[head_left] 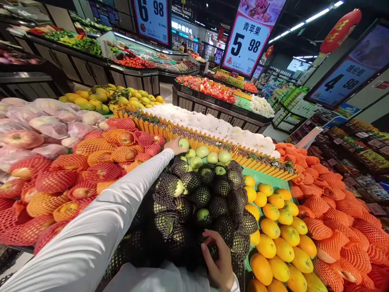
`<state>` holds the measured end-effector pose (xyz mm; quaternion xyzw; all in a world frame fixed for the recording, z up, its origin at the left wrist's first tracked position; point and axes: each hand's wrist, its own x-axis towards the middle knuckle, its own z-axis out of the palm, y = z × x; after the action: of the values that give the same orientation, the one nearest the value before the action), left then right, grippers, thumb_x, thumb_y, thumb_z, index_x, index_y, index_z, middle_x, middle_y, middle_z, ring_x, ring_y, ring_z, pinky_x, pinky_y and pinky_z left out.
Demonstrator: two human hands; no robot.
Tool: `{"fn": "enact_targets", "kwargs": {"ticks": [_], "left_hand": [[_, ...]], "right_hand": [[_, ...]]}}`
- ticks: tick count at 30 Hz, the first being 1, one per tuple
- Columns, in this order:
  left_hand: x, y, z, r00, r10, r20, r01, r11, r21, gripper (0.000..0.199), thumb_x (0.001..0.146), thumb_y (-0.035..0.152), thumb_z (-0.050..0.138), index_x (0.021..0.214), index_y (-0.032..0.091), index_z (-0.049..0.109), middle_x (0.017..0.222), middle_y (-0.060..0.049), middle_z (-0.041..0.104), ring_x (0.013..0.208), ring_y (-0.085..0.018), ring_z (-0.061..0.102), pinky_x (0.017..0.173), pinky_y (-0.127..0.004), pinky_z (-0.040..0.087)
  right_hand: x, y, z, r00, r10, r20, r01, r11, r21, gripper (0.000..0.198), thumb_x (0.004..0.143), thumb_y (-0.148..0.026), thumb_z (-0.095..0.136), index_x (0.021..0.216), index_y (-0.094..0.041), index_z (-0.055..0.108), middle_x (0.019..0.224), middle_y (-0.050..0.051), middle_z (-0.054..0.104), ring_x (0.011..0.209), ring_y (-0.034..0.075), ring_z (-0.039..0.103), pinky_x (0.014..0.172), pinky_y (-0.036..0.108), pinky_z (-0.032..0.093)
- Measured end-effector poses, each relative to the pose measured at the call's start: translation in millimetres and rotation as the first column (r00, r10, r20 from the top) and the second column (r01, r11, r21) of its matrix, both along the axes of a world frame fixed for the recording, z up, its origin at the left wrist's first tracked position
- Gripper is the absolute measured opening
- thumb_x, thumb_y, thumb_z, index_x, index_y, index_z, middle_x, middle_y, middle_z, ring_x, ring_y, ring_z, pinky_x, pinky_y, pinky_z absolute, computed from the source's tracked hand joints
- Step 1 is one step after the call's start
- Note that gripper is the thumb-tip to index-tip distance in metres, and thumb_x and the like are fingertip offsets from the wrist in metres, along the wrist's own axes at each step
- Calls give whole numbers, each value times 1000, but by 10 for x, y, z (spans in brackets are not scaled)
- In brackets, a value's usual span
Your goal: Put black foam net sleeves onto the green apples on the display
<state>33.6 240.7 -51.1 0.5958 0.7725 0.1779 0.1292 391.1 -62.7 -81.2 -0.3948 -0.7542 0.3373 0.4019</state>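
My left arm in a white sleeve stretches forward to the back of the green apple pile. There my left hand (172, 145) is closed on a bare green apple (183, 143), with its fingertips partly hidden. Other bare green apples (202, 151) lie just right of it. Nearer to me are green apples in black foam nets (200, 195), heaped in shadow toward the front. Low over this heap hovers my right hand (219, 259), thumb and fingers curved but apart, holding nothing.
Red and orange netted apples (83, 190) fill the left side. Oranges (270, 228) lie on the right, beside fruit in orange nets (340, 215). A yellow picket divider (206, 142) runs behind the apples, with white-wrapped fruit (209, 121) beyond. Price screens (249, 36) hang overhead.
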Motion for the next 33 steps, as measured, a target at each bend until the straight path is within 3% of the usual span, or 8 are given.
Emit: {"fn": "enact_targets", "kwargs": {"ticks": [6,9,12,17,22,27,31,33], "left_hand": [[321,-614,809,953,-302,32,244,825,510,82,66,55,74,134,20,46,131,-11,57,114,-30,58,98,-43,46],[614,-1159,1030,871,-476,-119,469,736,488,85,65,57,74,137,20,46,135,-12,54,114,-31,57,94,-45,47],[915,-1724,910,690,-689,-221,723,646,243,85,63,56,75,137,24,48,129,-10,57,99,-28,62,82,-41,51],[1284,-2376,258,376,-883,-280,915,402,-39,84,57,45,75,136,24,53,119,-9,60,89,-26,63,73,-34,50],[1425,-2537,-37,540,-807,-239,802,580,-145,84,65,61,70,138,24,52,116,-9,60,82,-25,65,67,-33,48],[1479,-2674,239,714,-659,-236,674,738,-23,78,79,66,58,138,15,52,122,-14,55,93,-29,64,75,-38,52],[1676,-3244,590,762,-646,-40,624,717,311,55,85,32,51,138,18,50,127,-15,53,100,-27,61,78,-38,52],[1847,-3623,683,625,-756,197,625,635,454,61,77,20,52,138,23,48,125,-13,54,98,-25,60,80,-36,53]], "right_hand": [[-9,-101,14,999,30,-21,-30,1000,-6,37,92,-15,57,126,-28,52,107,3,65,83,11,62,79,25,53],[-87,-179,67,996,71,-53,-70,997,23,37,91,-15,58,125,-28,53,103,3,65,80,12,62,75,25,53],[-119,-285,140,991,120,-58,-116,992,57,36,90,-15,58,123,-26,54,103,5,66,79,12,62,73,26,53],[-9,-537,184,992,121,-32,-117,989,93,34,89,-15,58,121,-25,55,105,5,66,78,12,63,73,26,53],[149,-836,39,993,111,-28,-109,992,65,34,88,-14,58,120,-25,56,101,4,67,74,10,62,70,23,52],[281,-1010,-97,987,160,-28,-160,987,-3,31,89,-18,56,119,-24,57,98,5,68,73,12,62,66,23,52],[368,-1012,-115,978,208,-21,-209,975,-77,30,92,-25,55,122,-24,55,100,6,68,74,14,63,68,26,53],[404,-992,-124,965,250,-85,-259,956,-134,38,93,-35,55,129,-23,51,103,8,67,78,16,65,69,28,54]]}}
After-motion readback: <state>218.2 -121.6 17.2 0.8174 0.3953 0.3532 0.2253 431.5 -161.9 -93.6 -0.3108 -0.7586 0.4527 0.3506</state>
